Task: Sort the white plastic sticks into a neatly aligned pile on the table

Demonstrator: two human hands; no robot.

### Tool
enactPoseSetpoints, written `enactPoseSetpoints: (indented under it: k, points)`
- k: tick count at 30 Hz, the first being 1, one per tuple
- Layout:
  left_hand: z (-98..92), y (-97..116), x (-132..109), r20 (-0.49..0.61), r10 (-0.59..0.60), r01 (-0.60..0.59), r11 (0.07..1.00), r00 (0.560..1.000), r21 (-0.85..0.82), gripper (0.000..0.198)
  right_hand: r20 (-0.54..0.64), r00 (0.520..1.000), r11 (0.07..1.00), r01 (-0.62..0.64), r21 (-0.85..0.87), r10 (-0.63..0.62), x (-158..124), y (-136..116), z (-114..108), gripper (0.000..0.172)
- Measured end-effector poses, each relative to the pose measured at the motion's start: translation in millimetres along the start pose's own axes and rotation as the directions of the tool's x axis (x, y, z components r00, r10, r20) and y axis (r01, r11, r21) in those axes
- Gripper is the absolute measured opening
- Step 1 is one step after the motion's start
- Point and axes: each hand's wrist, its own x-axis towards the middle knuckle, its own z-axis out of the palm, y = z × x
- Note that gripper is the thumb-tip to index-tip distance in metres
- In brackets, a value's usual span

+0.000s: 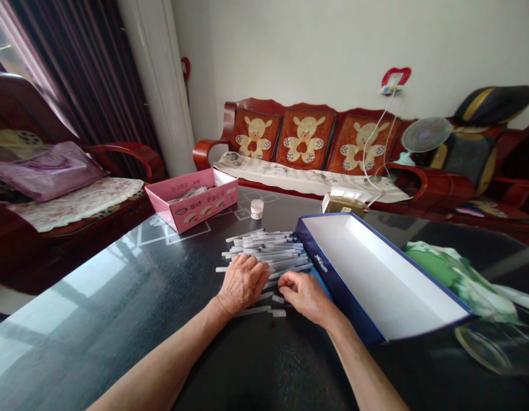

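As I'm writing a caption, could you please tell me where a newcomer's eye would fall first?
Probably on the left hand and right hand, at the white pens on the dark table. Then come the blue box on the right and the pink box farther back on the left. Behind, patterned cushions line the sofa.

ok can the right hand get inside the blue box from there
Most likely yes. The right hand is close beside the blue box, whose top is open; the near side wall stands between them, so the hand would probably have to lift over it.
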Motion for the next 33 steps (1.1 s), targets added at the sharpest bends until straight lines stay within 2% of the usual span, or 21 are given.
enactPoseSetpoints:
  k: [5,10,12,15,17,19,23,27,31,33]
  points:
    - [1.9,-1.8,-0.9,-0.017,-0.012,0.012,1.0,1.0,-0.007,0.024,-0.029,0.994,0.98,0.098,-0.175,-0.105,-0.8,-3.8,12.0,0.015]
    - [1.9,-1.4,-1.0,-0.026,0.009,-0.009,1.0,1.0,0.005,0.024,-0.068,0.992,0.957,0.084,-0.278,-0.107,-2.0,-6.7,16.8,0.012]
    - [1.2,-0.6,-0.8,-0.016,0.012,-0.012,1.0,1.0,0.001,0.024,-0.123,0.988,0.972,0.064,-0.225,-0.094,-0.3,-5.8,16.3,0.009]
    - [0.2,1.0,-0.8,0.005,0.013,-0.013,1.0,1.0,-0.019,0.024,-0.223,0.975,1.0,-0.014,-0.012,0.011,3.4,-4.6,16.3,0.012]
    - [0.1,2.2,-0.9,0.017,0.02,-0.019,0.999,1.0,-0.036,0.024,-0.24,0.966,0.988,-0.065,0.142,0.098,4.9,-5.5,17.7,0.018]
    - [0.4,3.2,-1.2,0.024,0.027,-0.026,0.998,0.999,-0.056,0.024,-0.231,0.962,0.971,-0.091,0.221,0.143,5.2,-8.2,19.4,0.02]
    - [0.7,5.2,-1.8,0.034,0.041,-0.038,0.995,0.999,-0.096,0.026,-0.199,0.965,0.956,-0.117,0.268,0.173,3.7,-15.6,21.4,0.02]
    - [-1.0,4.8,-1.7,0.012,0.022,-0.021,0.999,1.0,-0.046,0.025,-0.188,0.965,0.943,-0.118,0.311,0.183,4.5,-14.2,18.4,0.021]
    - [-1.8,0.3,-0.3,-0.041,-0.061,0.062,0.997,0.997,0.033,0.023,-0.317,0.918,0.943,-0.139,0.302,0.237,8.1,-0.6,9.9,0.026]
    - [-1.2,-1.2,0.6,-0.053,-0.076,0.079,0.995,0.996,0.055,0.024,-0.391,0.902,0.969,-0.103,0.223,0.185,8.9,3.0,7.3,0.026]
